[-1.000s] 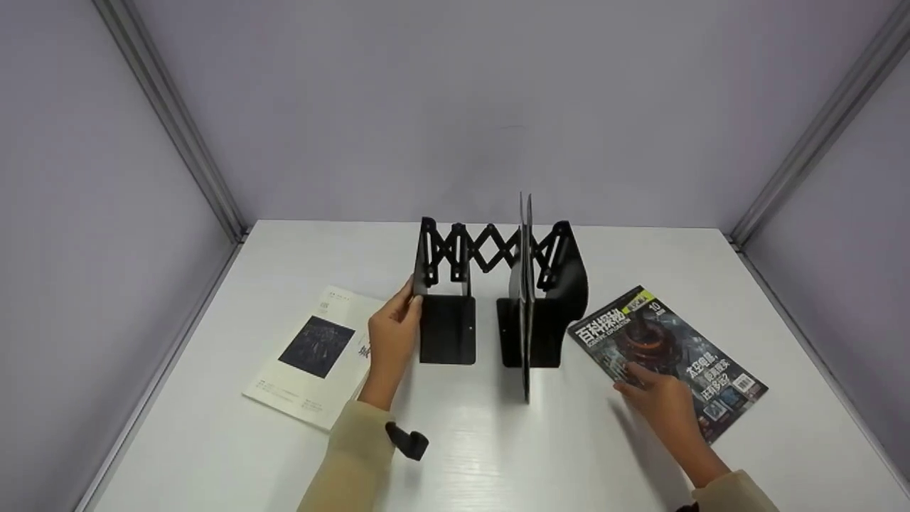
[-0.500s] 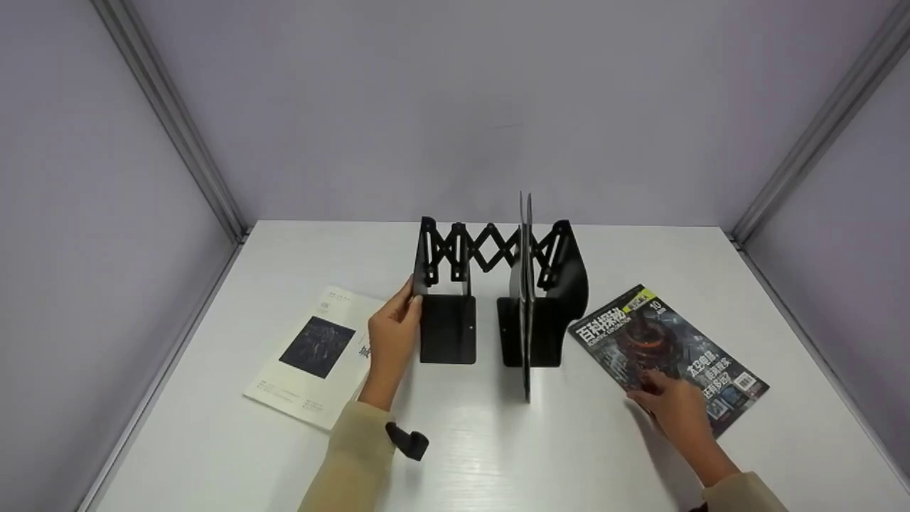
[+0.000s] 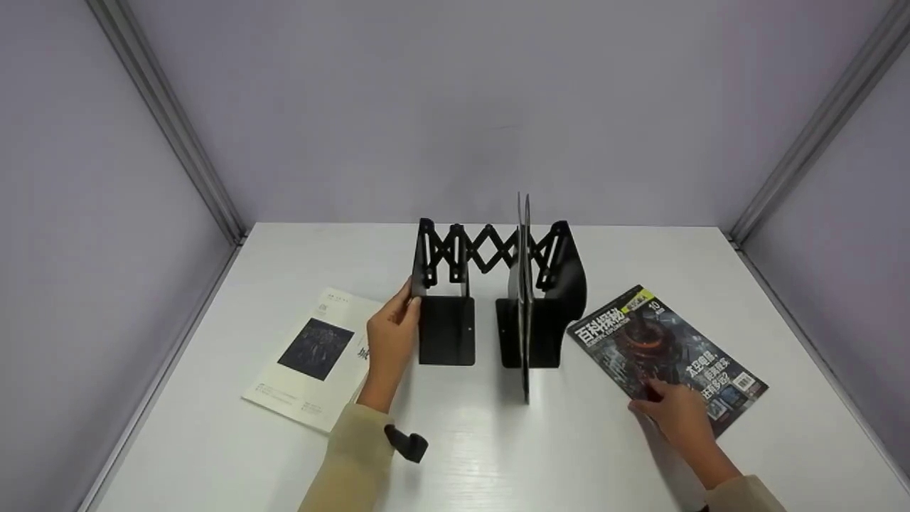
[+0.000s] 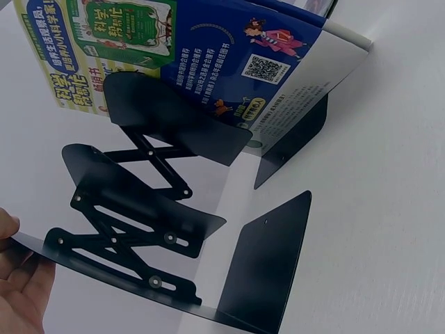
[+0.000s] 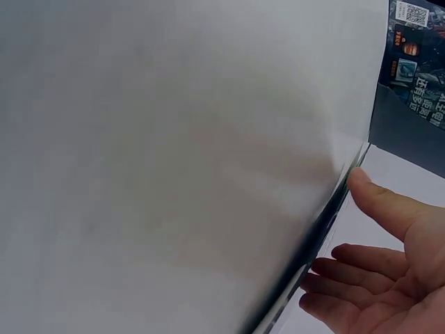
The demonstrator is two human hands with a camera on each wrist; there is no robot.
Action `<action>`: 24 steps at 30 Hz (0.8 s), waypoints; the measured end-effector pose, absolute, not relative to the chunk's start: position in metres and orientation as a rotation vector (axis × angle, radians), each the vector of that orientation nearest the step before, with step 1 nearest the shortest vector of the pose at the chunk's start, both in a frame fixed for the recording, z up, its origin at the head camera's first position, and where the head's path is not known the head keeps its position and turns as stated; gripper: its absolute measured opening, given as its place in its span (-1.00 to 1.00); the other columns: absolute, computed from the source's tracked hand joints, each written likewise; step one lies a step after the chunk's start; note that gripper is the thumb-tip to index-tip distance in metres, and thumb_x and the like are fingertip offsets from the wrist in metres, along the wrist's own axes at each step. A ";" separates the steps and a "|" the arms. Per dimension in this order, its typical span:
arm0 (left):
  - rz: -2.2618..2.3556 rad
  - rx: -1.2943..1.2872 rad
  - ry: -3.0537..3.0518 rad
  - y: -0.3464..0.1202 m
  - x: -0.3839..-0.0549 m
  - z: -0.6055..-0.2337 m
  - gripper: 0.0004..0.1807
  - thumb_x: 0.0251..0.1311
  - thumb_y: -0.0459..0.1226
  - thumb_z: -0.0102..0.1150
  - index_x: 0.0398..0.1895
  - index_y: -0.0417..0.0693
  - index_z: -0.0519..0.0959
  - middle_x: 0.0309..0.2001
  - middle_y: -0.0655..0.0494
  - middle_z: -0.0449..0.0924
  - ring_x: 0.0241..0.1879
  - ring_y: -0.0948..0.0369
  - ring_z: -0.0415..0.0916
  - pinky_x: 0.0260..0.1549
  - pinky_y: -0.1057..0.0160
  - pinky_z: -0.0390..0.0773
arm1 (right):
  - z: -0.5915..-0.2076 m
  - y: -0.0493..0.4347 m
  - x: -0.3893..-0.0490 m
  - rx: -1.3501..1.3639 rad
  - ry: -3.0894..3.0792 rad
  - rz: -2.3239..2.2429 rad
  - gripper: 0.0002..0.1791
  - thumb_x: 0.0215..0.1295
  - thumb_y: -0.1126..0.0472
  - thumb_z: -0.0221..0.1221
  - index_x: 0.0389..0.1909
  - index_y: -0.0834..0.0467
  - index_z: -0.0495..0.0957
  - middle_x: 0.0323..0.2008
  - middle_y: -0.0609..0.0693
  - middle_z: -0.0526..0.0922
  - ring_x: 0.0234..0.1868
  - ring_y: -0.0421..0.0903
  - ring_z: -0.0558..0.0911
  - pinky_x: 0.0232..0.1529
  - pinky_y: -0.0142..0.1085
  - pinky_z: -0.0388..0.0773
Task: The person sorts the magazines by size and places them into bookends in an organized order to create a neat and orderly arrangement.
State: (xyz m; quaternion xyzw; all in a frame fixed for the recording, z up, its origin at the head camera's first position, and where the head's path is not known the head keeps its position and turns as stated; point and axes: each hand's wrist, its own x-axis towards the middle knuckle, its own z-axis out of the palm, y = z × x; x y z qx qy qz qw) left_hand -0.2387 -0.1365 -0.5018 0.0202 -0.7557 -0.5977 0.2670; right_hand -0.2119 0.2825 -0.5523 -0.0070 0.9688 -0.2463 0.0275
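Against lilac panels [image 3: 455, 107], on white tabletop [image 3: 469, 455] — steadied black rack [image 3: 446, 334] with one hand, touched magazine [image 3: 661, 348] with the other.
Pinched the rack's left end between thumb and fingers of left hand [image 3: 391, 338]; set right hand [image 3: 680, 417] at near-left edge of the magazine, flat on the table to the right of the rack, with thumb apart and fingers stretched out — could not tell any firm hold. Had thin books [image 3: 525, 306] upright in the rack's right part, pale book [image 3: 316, 348] flat beside left forearm [image 3: 352, 455]. Seemed, by judgement, at the pick-up step: bracing the rack while seeking a grasp. Called next, most likely, for securing thumb and fingers on that edge before any lift, without jostling the rack.
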 end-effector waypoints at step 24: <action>-1.631 0.050 -2.026 -0.136 -0.237 -0.499 -0.60 0.36 -0.36 0.16 0.24 -0.24 0.53 0.20 -0.14 0.58 0.23 0.00 0.56 0.16 0.12 0.61 | -0.544 0.283 -0.219 -0.120 3.016 -0.627 -0.85 0.06 0.36 0.24 -0.64 0.31 0.56 -0.63 0.06 0.58 -0.57 -0.12 0.39 -0.57 -0.31 0.28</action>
